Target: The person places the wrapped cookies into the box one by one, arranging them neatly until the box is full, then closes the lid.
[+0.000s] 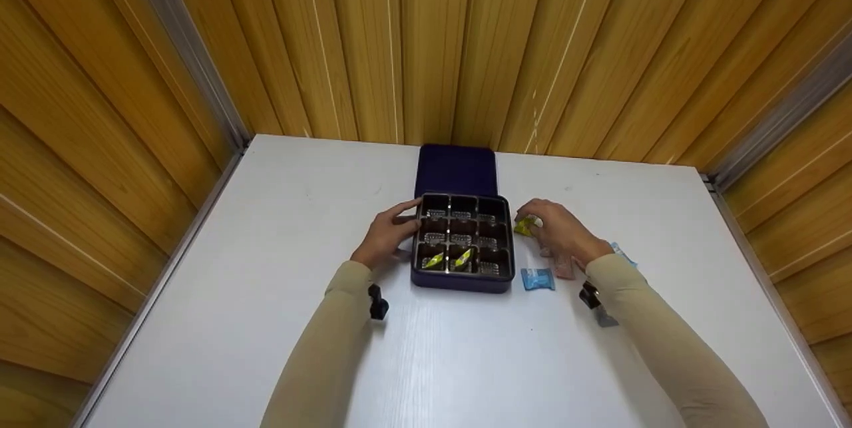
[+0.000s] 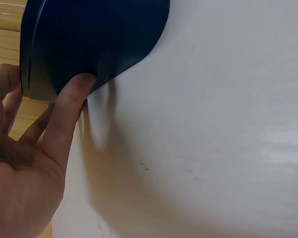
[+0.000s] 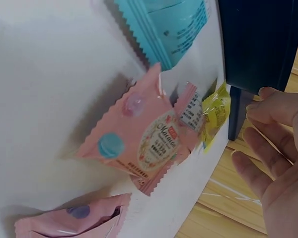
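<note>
A dark blue tin box [image 1: 462, 283] stands on the table, its divided brown tray showing. Two yellow-green wrapped candies [image 1: 434, 261] lie in the front row, in the left and middle compartments. My left hand [image 1: 385, 235] holds the tin's left side near the back, thumb on the outer wall. My right hand [image 1: 562, 231] is at the tin's right side, over a yellow wrapped candy [image 3: 216, 115]. The right wrist view shows its bent fingers [image 3: 269, 151] apart from that candy. Pink wrapped candies [image 3: 144, 131] and a blue one [image 1: 538, 279] lie close by.
The tin's lid [image 1: 456, 170] lies open behind it, towards the wood-look wall [image 1: 432, 48]. Another blue candy [image 1: 624, 253] shows partly behind the right wrist. The white table [image 1: 319, 182] has metal rails along its sides.
</note>
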The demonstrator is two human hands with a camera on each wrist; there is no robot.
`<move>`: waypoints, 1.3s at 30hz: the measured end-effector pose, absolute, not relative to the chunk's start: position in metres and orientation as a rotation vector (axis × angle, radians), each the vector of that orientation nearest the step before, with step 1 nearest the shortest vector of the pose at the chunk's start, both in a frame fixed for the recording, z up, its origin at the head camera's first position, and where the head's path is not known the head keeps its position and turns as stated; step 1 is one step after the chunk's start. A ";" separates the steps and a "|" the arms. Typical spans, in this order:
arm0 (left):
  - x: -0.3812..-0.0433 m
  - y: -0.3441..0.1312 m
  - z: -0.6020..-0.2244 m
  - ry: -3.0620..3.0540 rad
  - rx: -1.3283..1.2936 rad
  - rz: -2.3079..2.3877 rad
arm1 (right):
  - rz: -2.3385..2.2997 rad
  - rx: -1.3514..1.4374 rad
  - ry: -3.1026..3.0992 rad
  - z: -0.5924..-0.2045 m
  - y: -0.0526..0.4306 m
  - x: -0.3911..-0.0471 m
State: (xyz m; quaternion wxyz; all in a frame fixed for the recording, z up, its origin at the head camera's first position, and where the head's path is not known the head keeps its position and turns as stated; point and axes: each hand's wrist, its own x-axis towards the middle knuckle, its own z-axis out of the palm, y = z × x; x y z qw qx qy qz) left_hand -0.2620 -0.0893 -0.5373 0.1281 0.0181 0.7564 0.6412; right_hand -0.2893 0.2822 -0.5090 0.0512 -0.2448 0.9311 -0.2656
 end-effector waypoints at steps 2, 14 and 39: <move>-0.261 -0.089 -0.537 2.209 0.057 1.860 | -0.796 -0.710 2.815 -0.511 0.283 -0.291; -0.259 -0.090 -0.538 2.204 0.053 1.861 | -0.787 -0.592 2.766 -0.519 0.288 -0.291; -0.260 -0.089 -0.538 2.193 0.106 1.905 | -0.693 -0.771 2.865 -0.528 0.295 -0.298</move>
